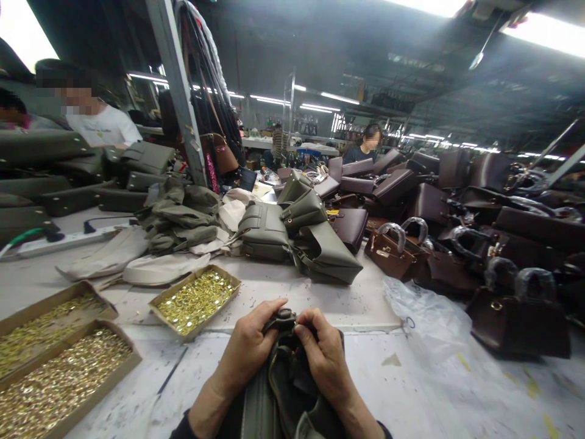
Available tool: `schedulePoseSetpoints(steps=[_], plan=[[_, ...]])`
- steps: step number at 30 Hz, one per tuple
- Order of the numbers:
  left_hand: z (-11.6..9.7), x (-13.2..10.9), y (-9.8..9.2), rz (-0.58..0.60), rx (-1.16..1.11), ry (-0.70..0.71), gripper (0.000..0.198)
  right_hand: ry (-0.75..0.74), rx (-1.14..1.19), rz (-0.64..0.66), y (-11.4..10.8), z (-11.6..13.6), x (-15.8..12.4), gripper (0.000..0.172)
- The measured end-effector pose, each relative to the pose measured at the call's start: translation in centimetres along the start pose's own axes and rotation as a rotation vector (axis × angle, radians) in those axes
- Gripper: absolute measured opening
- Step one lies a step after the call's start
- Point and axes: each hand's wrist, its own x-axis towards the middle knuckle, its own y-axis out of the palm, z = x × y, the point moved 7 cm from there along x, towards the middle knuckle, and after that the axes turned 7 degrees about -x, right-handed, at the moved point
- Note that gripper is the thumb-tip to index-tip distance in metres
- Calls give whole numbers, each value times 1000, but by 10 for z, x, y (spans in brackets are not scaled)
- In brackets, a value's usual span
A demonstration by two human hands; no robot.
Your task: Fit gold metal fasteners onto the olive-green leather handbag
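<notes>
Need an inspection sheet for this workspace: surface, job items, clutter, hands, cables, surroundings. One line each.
Surface: white worktable, scuffed, with small dark specks.
Job items: dark olive bag in hand at the near edge.
Clutter: cardboard tray of small gold-coloured parts, two more trays farther left; piled olive bags, dark brown handbags, clear plastic sheet.
Hands: left hand and right hand both grip the dark olive bag's upper edge.
Cables: white power strip at left, black plug in it.
Surroundings: co-workers beyond the piles, metal post, ceiling lights.
</notes>
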Motion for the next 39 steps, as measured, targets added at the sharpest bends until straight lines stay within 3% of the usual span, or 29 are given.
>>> schedulePoseSetpoints(steps=[9,16,20,22,24,27,31,34,39], plan=[[-25,-5,5,-69,331,352,35,-38,99,-107,-10,-12,-3,8],[-48,9,13,220,386,469,41,-25,308,-143,-23,-25,-3,7],[-56,22,21,316,393,476,41,-5,415,-184,-31,-35,-1,5],[-56,28,26,319,352,413,39,10,453,-205,-34,-40,0,3],[-51,34,26,261,278,255,33,9,484,-196,-35,-41,0,2],[-30,35,19,122,167,-119,24,-61,468,-146,-32,-33,-3,3],[-3,17,1,3,48,-548,36,-170,324,-93,-21,-13,-3,7],[1,4,-17,-97,-3,-662,44,-172,305,-7,-5,0,6,9],[-6,-11,-43,-263,46,-666,43,-141,335,95,19,13,23,11]])
